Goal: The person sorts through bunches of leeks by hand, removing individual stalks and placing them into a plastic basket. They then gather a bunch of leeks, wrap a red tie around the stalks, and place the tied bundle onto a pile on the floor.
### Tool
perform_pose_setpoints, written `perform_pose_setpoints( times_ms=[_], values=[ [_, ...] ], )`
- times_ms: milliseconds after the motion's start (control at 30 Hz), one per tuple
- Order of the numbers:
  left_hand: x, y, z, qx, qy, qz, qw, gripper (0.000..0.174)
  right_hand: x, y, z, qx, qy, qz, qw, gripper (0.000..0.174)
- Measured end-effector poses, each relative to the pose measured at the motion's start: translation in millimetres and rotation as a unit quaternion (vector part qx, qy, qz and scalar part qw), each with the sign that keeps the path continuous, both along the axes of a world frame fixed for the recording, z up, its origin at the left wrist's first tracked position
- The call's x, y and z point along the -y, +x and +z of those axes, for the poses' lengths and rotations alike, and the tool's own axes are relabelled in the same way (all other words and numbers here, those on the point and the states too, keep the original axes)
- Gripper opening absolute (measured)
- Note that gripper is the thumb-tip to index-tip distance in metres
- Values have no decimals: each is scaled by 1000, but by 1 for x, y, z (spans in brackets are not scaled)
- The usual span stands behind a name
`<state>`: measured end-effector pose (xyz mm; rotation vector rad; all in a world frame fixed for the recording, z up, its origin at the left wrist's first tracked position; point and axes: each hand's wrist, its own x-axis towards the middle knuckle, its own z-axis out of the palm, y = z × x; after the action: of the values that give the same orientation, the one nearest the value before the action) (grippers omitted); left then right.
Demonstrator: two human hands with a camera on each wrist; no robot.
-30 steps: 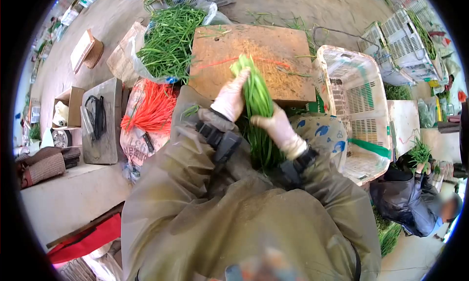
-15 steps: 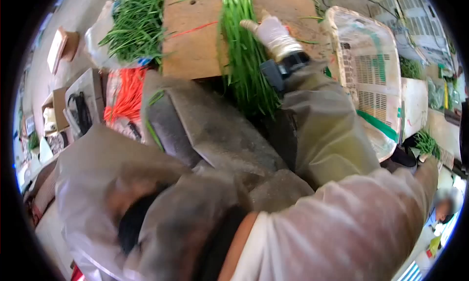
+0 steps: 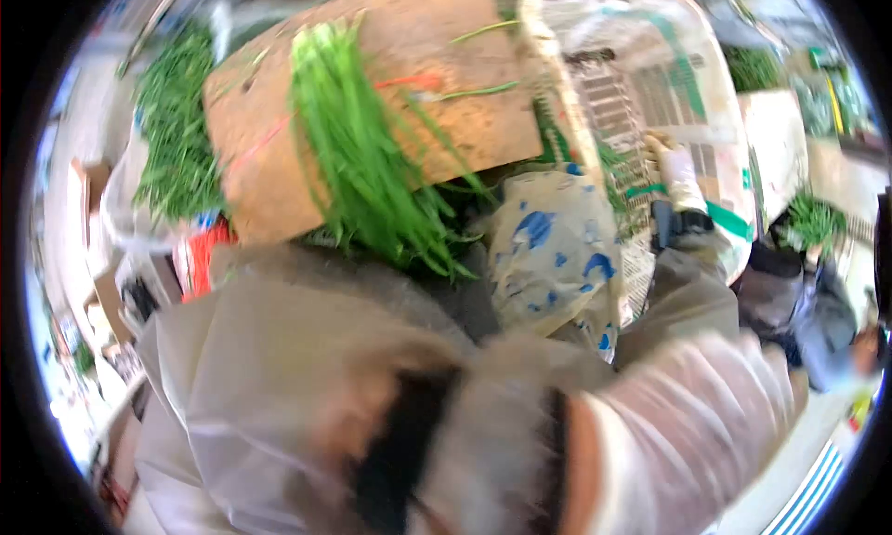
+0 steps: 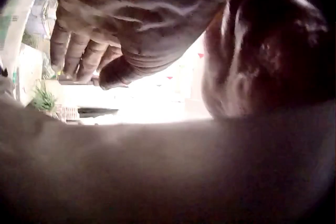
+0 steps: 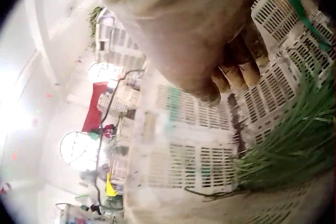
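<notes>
Precariously, my unheld greens overhang the near edge of the board; a sleeve's brush could spill them. My left hand is relaxed, empty; my right hand, loosely curled, empty, reaches into the right-side crate.

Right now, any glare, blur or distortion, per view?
Head: fisheye curvature, black corners, left hand blurred. Left wrist: blown-out background, left hand dark, lower foreground out of focus. Right wrist: strong glare at left, right hand partly shaded, dark corners.
</notes>
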<state>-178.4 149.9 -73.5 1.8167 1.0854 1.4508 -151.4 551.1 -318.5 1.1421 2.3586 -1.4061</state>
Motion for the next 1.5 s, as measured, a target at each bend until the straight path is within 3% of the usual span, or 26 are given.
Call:
perform_pose_setpoints(
  times_ms=[33, 67, 100, 133, 167, 200, 267, 400, 533, 667, 733, 800, 867, 900, 933, 1000, 1033, 1067, 1133, 1167, 1200, 1267, 1333, 1400, 1433, 1500],
  values=[
    [-12, -12, -9, -18, -21, 58, 998, 40, -7, 4, -16, 28, -44, 8, 999, 35],
    [-25, -27, -20, -32, -58, 143, 988, 39, -3, 5, -22, 33, -7, 35, 999, 34],
    [-37, -39, -32, -40, -105, 226, 968, 39, -17, 9, -47, -66, 269, 343, 898, 36],
    [-40, -53, -42, 70, -161, 303, 937, 36, -26, 5, -76, 93, 93, 127, 983, 40],
    [-30, -74, -60, 177, -219, 376, 882, 34, 13, -12, -27, 161, 120, 131, 971, 43],
    [-21, -84, -92, 100, -185, 457, 864, 37, -5, -11, -69, 141, 51, 139, 979, 46],
    [12, -79, -116, 229, -322, 475, 786, 41, -6, -21, -129, 95, 101, 185, 973, 57],
    [57, -59, -156, 258, -393, 481, 740, 49, 27, -88, -156, 129, 117, 239, 955, 82],
    [48, -49, -155, 310, -438, 459, 709, 49, 52, -158, -183, 138, 133, 294, 936, 103],
    [32, -48, -155, 321, -448, 422, 720, 44, 63, -200, -219, 129, 168, 274, 938, 103],
    [31, -44, -161, 347, -433, 418, 720, 43, 72, -201, -225, 163, 102, 224, 955, 101],
    [26, -46, -161, 359, -442, 410, 713, 43, 82, -204, -215, 189, 137, 280, 931, 96],
    [21, -47, -164, 359, -459, 388, 714, 42, 81, -211, -210, 173, 116, 438, 874, 92],
    [19, -46, -165, 375, -451, 393, 708, 42, 94, -207, -207, 158, 237, 400, 871, 31],
    [18, -47, -165, 375, -450, 394, 708, 42, 90, -211, -201, 158, 238, 400, 871, 31],
    [18, -47, -164, 396, -465, 385, 692, 44, 78, -216, -176, 159, 166, 599, 767, 34],
    [18, -46, -165, 399, -464, 383, 692, 44, 74, -213, -224, 140, 162, 562, 798, 51],
    [18, -45, -166, 387, -461, 385, 699, 45, 74, -198, -258, 144, 164, 562, 798, 51],
    [16, -47, -167, 372, -455, 389, 710, 45, 71, -182, -295, -29, 223, 410, 884, 63],
    [14, -48, -165, 370, -458, 381, 713, 43, 68, -180, -267, 4, 54, 335, 941, 64],
    [13, -49, -163, 368, -463, 372, 715, 43, 69, -171, -182, 26, 5, 299, 954, 66],
    [11, -52, -161, 342, -448, 368, 740, 43, 41, -149, -151, -70, -166, 176, 968, 60],
    [6, -57, -158, 293, -429, 377, 767, 44, -2, -119, -170, -125, -220, 80, 964, 50],
    [-4, -64, -151, 285, -409, 397, 771, 43, -19, -79, -75, -157, -168, 51, 972, 45],
    [-5, -66, -156, 269, -370, 393, 798, 41, -25, -57, -50, -199, -193, 8, 961, 44],
    [-21, -72, -146, 287, -362, 379, 802, 44, -41, -14, -19, -284, -219, -69, 931, 42]
  ],
)
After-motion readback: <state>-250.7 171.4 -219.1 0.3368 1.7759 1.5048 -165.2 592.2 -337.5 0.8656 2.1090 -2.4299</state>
